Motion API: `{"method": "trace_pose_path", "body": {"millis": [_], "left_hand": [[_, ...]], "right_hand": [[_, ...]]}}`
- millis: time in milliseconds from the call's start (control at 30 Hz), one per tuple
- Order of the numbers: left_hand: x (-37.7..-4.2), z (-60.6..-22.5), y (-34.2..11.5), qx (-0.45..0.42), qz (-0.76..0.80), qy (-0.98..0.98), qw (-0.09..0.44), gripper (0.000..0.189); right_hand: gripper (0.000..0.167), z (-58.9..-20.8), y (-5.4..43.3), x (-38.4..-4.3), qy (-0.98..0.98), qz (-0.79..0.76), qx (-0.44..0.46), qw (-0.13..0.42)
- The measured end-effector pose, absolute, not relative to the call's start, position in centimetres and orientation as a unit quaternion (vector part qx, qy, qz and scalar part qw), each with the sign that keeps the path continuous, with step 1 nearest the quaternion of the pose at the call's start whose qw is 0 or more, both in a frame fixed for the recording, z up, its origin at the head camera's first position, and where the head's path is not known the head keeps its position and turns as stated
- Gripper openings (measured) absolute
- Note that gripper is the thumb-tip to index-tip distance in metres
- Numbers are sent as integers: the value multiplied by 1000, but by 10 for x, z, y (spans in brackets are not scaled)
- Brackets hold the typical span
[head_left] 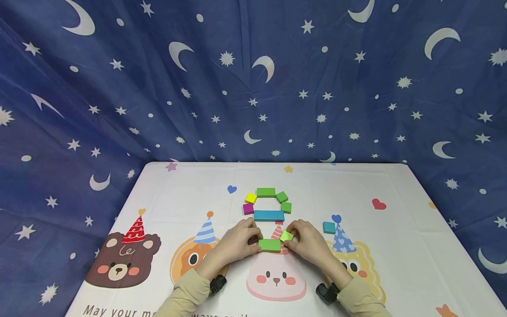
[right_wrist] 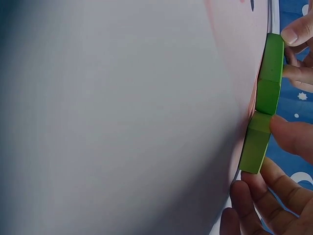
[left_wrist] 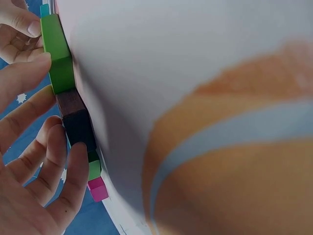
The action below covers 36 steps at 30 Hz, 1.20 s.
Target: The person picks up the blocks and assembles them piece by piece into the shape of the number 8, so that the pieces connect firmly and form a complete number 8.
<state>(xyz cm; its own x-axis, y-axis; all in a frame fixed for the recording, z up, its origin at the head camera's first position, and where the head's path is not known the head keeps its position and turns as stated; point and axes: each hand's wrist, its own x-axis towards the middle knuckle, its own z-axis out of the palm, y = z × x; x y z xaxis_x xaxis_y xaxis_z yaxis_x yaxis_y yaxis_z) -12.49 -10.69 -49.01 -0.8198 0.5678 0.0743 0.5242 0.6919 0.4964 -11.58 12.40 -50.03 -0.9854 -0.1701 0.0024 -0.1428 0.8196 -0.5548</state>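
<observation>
A long green block (head_left: 270, 245) lies on the white table above the pink printed animal. My left hand (head_left: 239, 241) holds its left end between thumb and index finger. A dark brown block (left_wrist: 76, 115) stands beside that end, by the left fingers and mostly hidden in the head view. With thumb and fingertips my right hand (head_left: 310, 241) pinches a small yellow-green block (head_left: 287, 236), tilted against the green block's right end. Behind the hands, a ring of blocks includes a long blue block (head_left: 269, 215), another long green block (head_left: 266, 192), and a magenta block (head_left: 247, 208).
The ring also has a yellow block (head_left: 251, 198) and two small green blocks (head_left: 281, 197) on its right. A teal block (head_left: 328, 227) lies apart, to the right of my right hand. A blue star-patterned curtain (head_left: 253, 88) hangs behind the table.
</observation>
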Motion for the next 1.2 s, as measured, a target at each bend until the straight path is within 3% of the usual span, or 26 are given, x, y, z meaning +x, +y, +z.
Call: {"method": "trace_pose_path", "body": {"millis": [700, 1200], "left_hand": [[-125, -491, -108, 299, 260, 917, 40, 15], [-125, -491, -108, 298, 260, 917, 46, 15]], "right_hand": [[24, -496, 140, -121, 947, -310, -78, 19], [21, -489, 170, -124, 945, -309, -103, -23]]}}
